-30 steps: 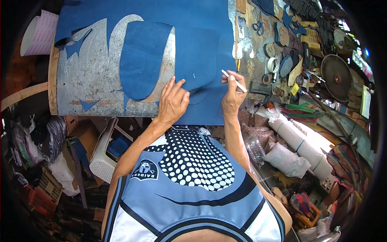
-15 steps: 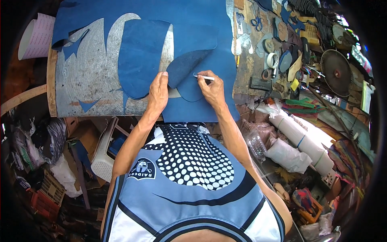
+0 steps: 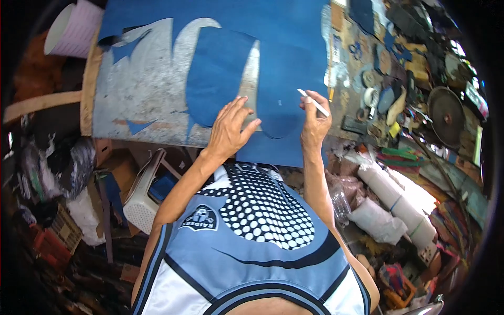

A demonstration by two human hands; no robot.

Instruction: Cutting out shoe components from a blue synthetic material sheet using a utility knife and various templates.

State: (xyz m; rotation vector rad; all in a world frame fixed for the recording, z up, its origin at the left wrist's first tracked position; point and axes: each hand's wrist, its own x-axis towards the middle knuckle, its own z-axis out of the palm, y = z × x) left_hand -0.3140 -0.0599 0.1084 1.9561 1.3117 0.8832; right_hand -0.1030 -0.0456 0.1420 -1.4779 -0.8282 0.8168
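Note:
A large blue leather-like sheet [image 3: 294,63] lies over the worktable, with a rounded outline cut or drawn in its lower part. On it shows a small pale mark [image 3: 280,103]. Left of the sheet rests a separate rounded blue piece [image 3: 218,73]. My left hand [image 3: 231,125] is open, fingers spread, at the lower right edge of that piece and the bare gap beside it. My right hand [image 3: 316,123] grips a slim white pen [image 3: 315,103] near the sheet's right side, its end pointing up and left.
The grey metal worktop [image 3: 142,79] carries blue scraps [image 3: 140,126]. To the right, a wooden board [image 3: 344,100] holds scissors [image 3: 356,51], tape rolls [image 3: 371,97] and tools. A white plastic stool [image 3: 140,207] stands below left; wrapped rolls [image 3: 394,194] lie below right.
My left hand has let go of the turned-up flap, which now lies flat, and its fingers have spread. My right hand has moved right with the pen, off the marked spot.

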